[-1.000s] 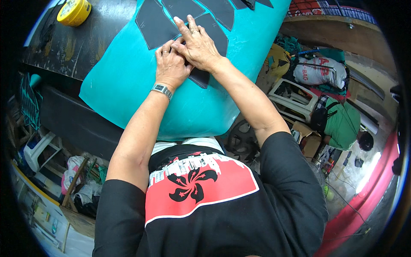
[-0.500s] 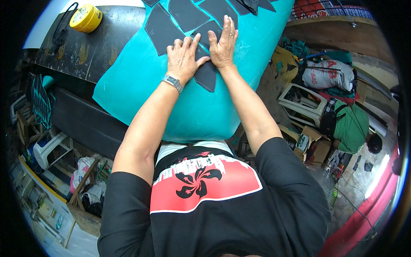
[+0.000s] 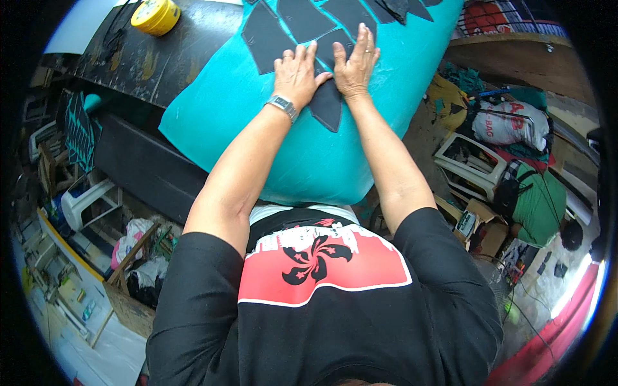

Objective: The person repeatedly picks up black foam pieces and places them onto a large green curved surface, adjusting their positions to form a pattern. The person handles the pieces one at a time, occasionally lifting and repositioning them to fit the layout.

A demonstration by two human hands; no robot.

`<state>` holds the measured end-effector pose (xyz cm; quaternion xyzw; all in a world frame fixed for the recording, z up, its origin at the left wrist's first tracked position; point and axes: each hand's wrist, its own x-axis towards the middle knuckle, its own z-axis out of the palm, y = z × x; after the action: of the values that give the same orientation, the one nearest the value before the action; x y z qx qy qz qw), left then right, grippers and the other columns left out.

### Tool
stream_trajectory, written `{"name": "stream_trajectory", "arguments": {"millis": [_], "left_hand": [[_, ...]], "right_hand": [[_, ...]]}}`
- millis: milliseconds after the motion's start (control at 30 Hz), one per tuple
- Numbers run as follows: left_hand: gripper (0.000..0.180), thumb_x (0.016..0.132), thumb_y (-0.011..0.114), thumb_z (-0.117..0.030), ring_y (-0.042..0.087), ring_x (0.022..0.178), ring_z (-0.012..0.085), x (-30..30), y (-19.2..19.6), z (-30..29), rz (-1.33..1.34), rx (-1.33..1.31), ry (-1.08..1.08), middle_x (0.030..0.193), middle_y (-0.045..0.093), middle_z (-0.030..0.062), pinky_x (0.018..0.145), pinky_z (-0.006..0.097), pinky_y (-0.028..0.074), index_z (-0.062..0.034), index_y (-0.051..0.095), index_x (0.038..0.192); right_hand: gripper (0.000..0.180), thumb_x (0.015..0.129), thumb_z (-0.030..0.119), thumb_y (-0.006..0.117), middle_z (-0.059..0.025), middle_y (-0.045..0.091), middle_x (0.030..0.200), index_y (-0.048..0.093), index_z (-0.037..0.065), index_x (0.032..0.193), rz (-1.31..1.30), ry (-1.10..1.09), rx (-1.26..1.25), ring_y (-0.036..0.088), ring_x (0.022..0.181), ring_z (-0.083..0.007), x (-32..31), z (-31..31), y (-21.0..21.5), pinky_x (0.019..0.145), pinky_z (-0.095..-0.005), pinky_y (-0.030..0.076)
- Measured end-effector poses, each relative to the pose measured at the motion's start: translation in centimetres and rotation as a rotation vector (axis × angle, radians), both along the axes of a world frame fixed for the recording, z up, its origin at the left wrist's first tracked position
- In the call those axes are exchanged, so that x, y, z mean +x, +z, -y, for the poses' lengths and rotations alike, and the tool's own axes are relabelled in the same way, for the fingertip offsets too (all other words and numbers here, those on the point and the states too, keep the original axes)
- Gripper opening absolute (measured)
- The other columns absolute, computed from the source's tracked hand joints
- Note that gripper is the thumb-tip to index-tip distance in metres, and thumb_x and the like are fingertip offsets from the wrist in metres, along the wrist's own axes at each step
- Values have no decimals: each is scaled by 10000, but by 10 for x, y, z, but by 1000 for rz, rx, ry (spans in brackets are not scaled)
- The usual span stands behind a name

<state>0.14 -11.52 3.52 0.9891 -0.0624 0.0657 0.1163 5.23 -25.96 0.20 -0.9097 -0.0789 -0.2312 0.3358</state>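
A teal sheet (image 3: pixel 238 128) drapes over the near end of the table, with several dark grey cut pieces (image 3: pixel 305 20) laid on it, narrow gaps between them. My left hand (image 3: pixel 297 77), a watch at its wrist, lies with fingers spread on the sheet, its fingertips at the edge of the pieces. Beside it, my right hand (image 3: pixel 355 67) rests palm down with fingers stretched out over another dark piece. Between the two hands and nearer to me lies a pointed dark grey piece (image 3: pixel 327 109), its upper end partly covered by my left thumb. Neither hand grips anything.
A yellow tub (image 3: pixel 156 17) stands on the black tabletop (image 3: pixel 193 48) at the far left. Below it runs a long black padded surface (image 3: pixel 145 167). White plastic stools (image 3: pixel 90 202) and clutter are at the left; another stool (image 3: pixel 470 161), bags and boxes lie on the right.
The whole view has shifted, so the scene sits further right and slightly higher. Both hands stay at nearly the same place on the sheet and pieces.
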Motion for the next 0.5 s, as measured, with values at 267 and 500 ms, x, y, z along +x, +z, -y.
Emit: {"name": "stream_trajectory", "arguments": {"millis": [267, 500], "left_hand": [[805, 860, 650, -577, 541, 1078, 259, -6, -3, -9, -18, 26, -42, 1199, 558, 78, 871, 408, 465, -65, 466, 1454], [762, 896, 609, -576, 560, 1019, 276, -3, -1, -8, 2, 29, -34, 1177, 554, 100, 821, 409, 491, -57, 479, 1439]], "right_hand": [[788, 951, 579, 542, -206, 389, 1507, 299, 125, 1547, -7, 20, -8, 344, 1422, -366, 2, 0, -3, 1151, -649, 176], [783, 949, 594, 534, -191, 417, 1489, 314, 136, 1545, -8, 45, -46, 356, 1414, -346, 1, 0, 1, 1158, -645, 159]]}}
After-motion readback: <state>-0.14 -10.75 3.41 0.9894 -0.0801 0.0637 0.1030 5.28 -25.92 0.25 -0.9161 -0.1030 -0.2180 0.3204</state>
